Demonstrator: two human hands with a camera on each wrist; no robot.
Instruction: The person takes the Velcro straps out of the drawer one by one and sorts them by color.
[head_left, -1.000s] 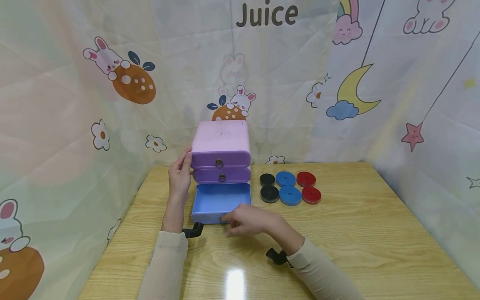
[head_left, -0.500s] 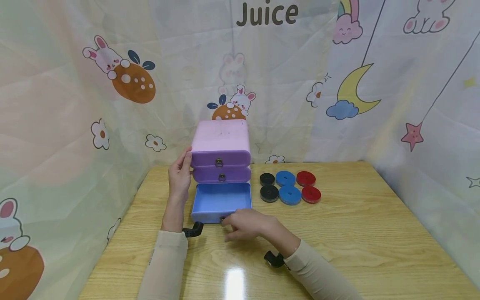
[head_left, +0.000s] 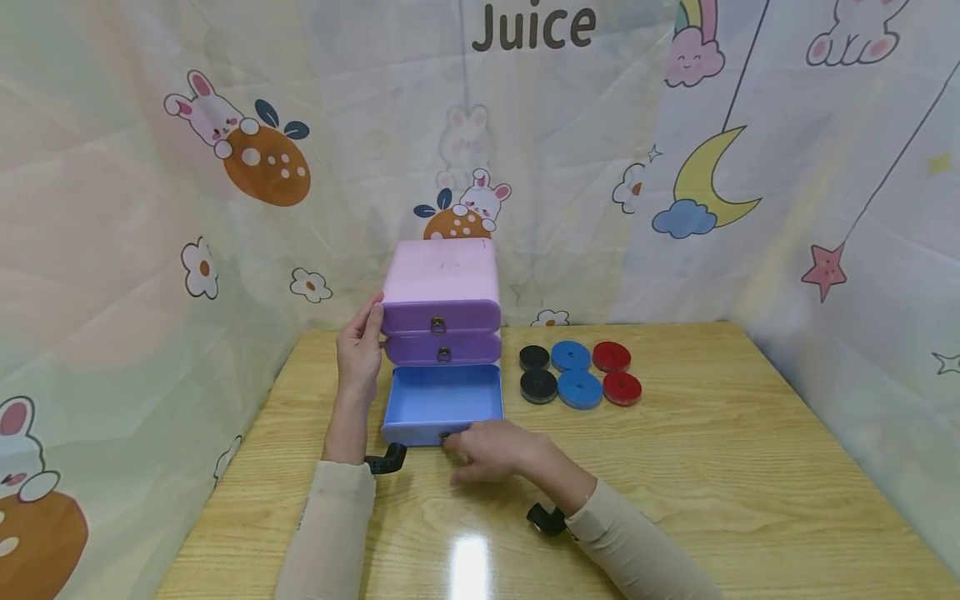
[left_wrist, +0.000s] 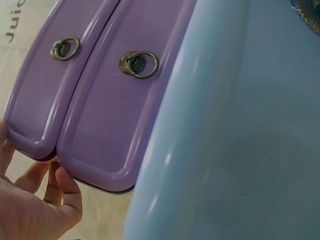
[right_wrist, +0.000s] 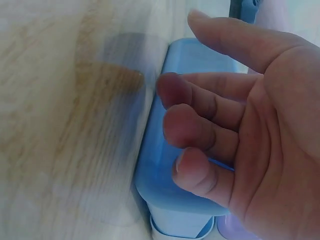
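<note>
A small chest of drawers with a pink top (head_left: 442,271) stands at the table's back left. Both purple drawers (head_left: 401,318) are shut, while the blue bottom drawer (head_left: 405,434) is pulled out with nothing inside. My left hand (head_left: 358,354) rests against the chest's left side; in the left wrist view its fingertips (left_wrist: 70,187) press at the purple drawers' edge. At the blue drawer's front, my right hand (head_left: 495,450) has its index finger hooked at the ring pull (head_left: 445,438). The right wrist view shows the thumb stretched away and the other fingers (right_wrist: 182,125) loosely bent.
Right of the chest lie two rows of flat rolls: black (head_left: 538,386), blue (head_left: 580,389) and red (head_left: 622,388). A printed cloth (head_left: 570,167) hangs behind and at both sides of the wooden table (head_left: 712,467).
My right hand has shifted slightly down and right at the blue drawer's front. The left hand, chest, drawer and rolls have stayed in place.
</note>
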